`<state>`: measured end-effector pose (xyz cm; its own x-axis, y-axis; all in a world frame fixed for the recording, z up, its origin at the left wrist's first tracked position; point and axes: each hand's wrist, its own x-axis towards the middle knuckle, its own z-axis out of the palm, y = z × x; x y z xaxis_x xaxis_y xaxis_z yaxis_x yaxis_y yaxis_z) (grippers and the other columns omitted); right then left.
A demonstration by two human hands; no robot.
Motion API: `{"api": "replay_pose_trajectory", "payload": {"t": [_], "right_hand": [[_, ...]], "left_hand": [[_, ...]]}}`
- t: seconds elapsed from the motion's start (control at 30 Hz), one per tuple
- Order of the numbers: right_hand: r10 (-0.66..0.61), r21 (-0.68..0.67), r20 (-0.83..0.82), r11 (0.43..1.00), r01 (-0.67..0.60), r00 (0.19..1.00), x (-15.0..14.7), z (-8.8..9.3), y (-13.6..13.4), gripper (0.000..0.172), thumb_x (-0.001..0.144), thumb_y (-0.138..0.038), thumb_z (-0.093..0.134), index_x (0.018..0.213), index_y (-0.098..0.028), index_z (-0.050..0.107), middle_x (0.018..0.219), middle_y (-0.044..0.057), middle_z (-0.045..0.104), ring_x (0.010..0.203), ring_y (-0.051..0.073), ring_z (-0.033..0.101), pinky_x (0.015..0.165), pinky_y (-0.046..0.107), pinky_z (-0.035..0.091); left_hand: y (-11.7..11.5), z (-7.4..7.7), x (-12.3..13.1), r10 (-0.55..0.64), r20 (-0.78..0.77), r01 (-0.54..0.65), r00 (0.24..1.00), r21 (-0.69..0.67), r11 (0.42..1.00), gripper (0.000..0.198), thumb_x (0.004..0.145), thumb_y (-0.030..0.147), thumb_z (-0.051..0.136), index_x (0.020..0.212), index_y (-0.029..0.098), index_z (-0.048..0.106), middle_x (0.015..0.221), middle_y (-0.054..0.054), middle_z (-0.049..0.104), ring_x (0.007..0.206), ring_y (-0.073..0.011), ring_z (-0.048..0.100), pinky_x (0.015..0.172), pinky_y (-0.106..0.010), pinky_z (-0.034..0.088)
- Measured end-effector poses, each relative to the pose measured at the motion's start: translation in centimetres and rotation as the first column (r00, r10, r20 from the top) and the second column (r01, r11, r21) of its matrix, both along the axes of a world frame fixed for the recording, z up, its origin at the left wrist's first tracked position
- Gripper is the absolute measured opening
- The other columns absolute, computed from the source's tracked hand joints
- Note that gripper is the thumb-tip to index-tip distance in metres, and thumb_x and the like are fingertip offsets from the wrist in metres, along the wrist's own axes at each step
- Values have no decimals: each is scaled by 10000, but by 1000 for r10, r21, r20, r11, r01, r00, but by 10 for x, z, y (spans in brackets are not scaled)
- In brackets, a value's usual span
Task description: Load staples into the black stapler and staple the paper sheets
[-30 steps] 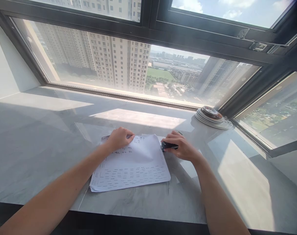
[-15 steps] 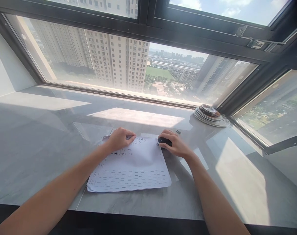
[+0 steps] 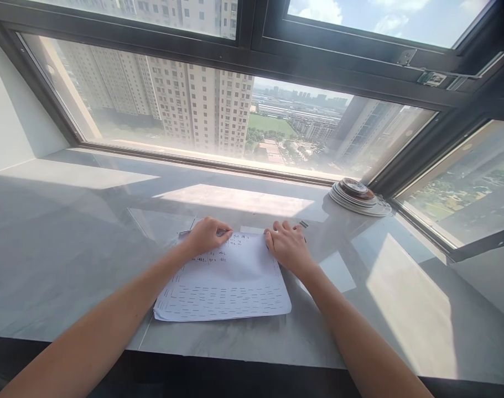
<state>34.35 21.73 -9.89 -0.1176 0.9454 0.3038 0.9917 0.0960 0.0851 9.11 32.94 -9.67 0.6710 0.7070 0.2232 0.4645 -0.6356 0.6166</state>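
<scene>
My left hand sits on the far left part of the paper, fingers bunched; can't tell if that grip is actually pinching anything. Paper's flat on the worktop, dashes all over the near end. My right hand is palm-down at its far right corner, hiding its own grip, so no clue there either. Small strips lie just beyond, plates far right.
</scene>
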Motion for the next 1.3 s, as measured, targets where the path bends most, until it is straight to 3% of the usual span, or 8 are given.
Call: {"api": "replay_pose_trajectory", "payload": {"t": [0.17,0.33,0.53,0.67,0.77,0.87,1.0,1.3], "right_hand": [[-62,-44,-18,997,61,998,-2,4,0,523,1069,-344,228,956,-197,717,982,132,637,966,281,547,862,441,392],[156,-201,-414,945,-257,897,52,18,-9,420,996,-535,476,1302,-276,600,1198,82,657,1032,259,602,829,347,467],[103,-108,-470,979,-173,877,100,16,-11,183,864,-354,650,989,-220,654,925,46,684,835,228,602,739,325,442],[23,216,-594,967,132,804,72,29,-11,232,884,-423,645,855,-206,567,731,0,580,667,170,505,637,292,377],[116,136,-668,990,-32,735,22,28,-11,231,905,-427,628,872,-215,543,754,-7,582,666,162,506,613,278,361],[103,12,-687,991,-130,719,-25,9,-11,189,895,-380,636,881,-229,523,812,1,612,703,181,528,630,289,373],[95,-19,-676,989,-146,731,-49,-16,-15,144,876,-307,639,919,-254,512,954,26,621,873,239,558,756,355,446],[-45,-82,-688,997,-15,724,57,-13,-72,255,910,-468,611,1026,-241,598,1004,61,630,914,260,584,834,414,493]], "left_hand": [[3,-5,-1,-5,10,6,1000,-10,1000,317,908,407,587,990,215,827,949,-34,809,835,-237,749,760,-347,606],[7,-11,-2,-35,-24,35,999,2,999,324,910,410,575,1007,220,819,890,-51,795,786,-231,724,736,-339,579],[3,-17,9,-13,-71,19,997,94,995,238,907,361,572,973,238,766,921,-52,716,726,-196,660,659,-313,517],[3,-24,19,-27,-30,33,999,240,970,169,898,314,609,995,246,729,1077,-69,637,870,-218,641,809,-377,525],[12,-24,17,100,167,-147,981,295,944,161,944,305,577,1015,238,705,1121,-80,576,857,-203,606,891,-422,504],[25,-21,8,332,430,-453,839,216,865,217,999,263,468,939,214,671,1060,-82,527,871,-202,579,847,-384,511],[35,-15,-5,432,588,-601,684,119,791,231,999,217,429,892,198,633,1046,-90,477,934,-216,547,803,-350,509],[45,-16,-11,497,642,-647,584,-1,762,212,961,176,445,832,204,611,978,-82,487,969,-232,508,853,-350,470]]}}
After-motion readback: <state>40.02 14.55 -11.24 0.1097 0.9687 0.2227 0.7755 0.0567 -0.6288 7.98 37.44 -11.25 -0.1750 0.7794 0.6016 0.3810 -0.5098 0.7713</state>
